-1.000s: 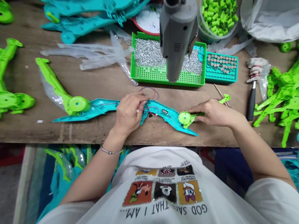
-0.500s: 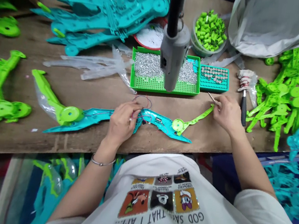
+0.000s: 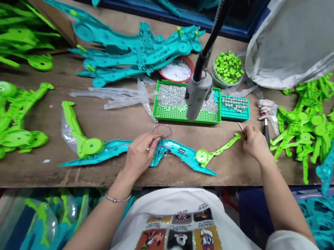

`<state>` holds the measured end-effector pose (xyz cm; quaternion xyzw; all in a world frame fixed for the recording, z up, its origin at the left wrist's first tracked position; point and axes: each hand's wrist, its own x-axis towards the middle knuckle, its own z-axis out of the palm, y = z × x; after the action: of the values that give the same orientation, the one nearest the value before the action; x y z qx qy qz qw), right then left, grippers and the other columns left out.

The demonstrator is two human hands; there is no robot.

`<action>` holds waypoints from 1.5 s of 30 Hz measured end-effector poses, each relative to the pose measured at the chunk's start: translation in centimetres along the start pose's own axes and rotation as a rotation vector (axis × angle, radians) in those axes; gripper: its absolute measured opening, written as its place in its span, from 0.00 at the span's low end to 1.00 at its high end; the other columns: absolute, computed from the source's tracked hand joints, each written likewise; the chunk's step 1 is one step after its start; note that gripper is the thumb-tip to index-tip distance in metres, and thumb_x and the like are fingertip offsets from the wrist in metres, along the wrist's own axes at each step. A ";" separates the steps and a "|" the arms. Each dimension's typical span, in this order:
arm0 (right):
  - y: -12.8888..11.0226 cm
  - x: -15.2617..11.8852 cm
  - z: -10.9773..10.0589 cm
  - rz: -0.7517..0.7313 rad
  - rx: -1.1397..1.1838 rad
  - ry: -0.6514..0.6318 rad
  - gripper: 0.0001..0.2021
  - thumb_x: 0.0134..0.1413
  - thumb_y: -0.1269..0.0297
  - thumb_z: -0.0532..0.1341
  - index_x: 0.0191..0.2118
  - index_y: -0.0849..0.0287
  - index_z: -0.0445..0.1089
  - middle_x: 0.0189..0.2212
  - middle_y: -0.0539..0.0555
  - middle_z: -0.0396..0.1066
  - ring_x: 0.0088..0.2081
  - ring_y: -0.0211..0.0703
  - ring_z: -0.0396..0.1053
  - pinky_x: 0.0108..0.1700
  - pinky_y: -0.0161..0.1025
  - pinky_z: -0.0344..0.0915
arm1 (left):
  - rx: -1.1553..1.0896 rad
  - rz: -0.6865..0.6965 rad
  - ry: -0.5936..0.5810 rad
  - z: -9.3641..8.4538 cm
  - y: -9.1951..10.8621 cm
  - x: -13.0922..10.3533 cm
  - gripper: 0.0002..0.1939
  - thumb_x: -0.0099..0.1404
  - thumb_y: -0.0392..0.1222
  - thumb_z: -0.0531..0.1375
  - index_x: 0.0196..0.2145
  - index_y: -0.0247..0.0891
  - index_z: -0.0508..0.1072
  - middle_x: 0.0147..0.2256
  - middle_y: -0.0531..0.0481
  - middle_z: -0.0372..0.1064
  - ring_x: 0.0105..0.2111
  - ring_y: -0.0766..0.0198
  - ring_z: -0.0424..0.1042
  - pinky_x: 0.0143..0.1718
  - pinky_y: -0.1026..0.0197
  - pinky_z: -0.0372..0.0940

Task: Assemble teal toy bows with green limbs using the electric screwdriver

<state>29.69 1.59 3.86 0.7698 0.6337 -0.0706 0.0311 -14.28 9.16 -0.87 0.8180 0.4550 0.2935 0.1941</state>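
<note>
A long turquoise plastic wing-shaped part (image 3: 181, 153) lies across the bench, with a green arm (image 3: 92, 146) attached at its left and a smaller green arm (image 3: 222, 148) at its right. My left hand (image 3: 141, 154) rests over its middle, fingertips pinched on thin red and blue wires (image 3: 163, 130) that loop up behind the part. Part of the wire is hidden by the fingers. Beyond the tip of the smaller arm, my right hand (image 3: 255, 142) is closed round a slim pointed metal tool (image 3: 240, 126), perhaps tweezers; most of it is covered.
A green tray (image 3: 168, 113) of small screws stands behind the part, beside a teal tray (image 3: 234, 114) of round metal pieces. A grey hanging tool (image 3: 197, 98) comes down over the screws. Green parts are piled left (image 3: 6, 132) and right (image 3: 308, 127); a black-handled tool (image 3: 266, 133) lies right.
The camera view has tilted up, so the bench sits lower in the picture. My right hand has drawn slightly away from the small green arm's tip; my left stays at the wires.
</note>
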 end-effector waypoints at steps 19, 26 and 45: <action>-5.3 5.0 -4.3 -0.348 0.391 0.480 0.11 0.61 0.72 0.58 0.42 0.57 0.77 0.40 0.59 0.78 0.44 0.53 0.75 0.48 0.49 0.71 | 0.047 0.113 0.015 -1.1 6.0 2.9 0.17 0.79 0.40 0.50 0.57 0.37 0.74 0.51 0.42 0.79 0.51 0.55 0.75 0.51 0.52 0.66; -13.4 -4.3 -8.6 -0.457 0.845 0.210 0.11 0.61 0.60 0.69 0.47 0.55 0.80 0.34 0.52 0.81 0.32 0.40 0.77 0.37 0.38 0.74 | 0.314 0.348 -0.006 1.4 10.7 5.4 0.16 0.77 0.36 0.52 0.54 0.31 0.76 0.39 0.41 0.77 0.42 0.52 0.72 0.47 0.51 0.64; -6.8 -2.0 -2.2 0.106 1.495 -0.392 0.23 0.37 0.57 0.81 0.40 0.60 0.79 0.32 0.54 0.82 0.33 0.41 0.79 0.38 0.38 0.76 | 0.123 0.356 -0.019 6.6 13.3 5.3 0.22 0.76 0.32 0.52 0.64 0.38 0.69 0.63 0.36 0.69 0.64 0.49 0.65 0.64 0.40 0.60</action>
<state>22.83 1.26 6.62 0.5891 0.3627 -0.6129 -0.3818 0.61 6.58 3.50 0.8987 0.3182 0.2870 0.0934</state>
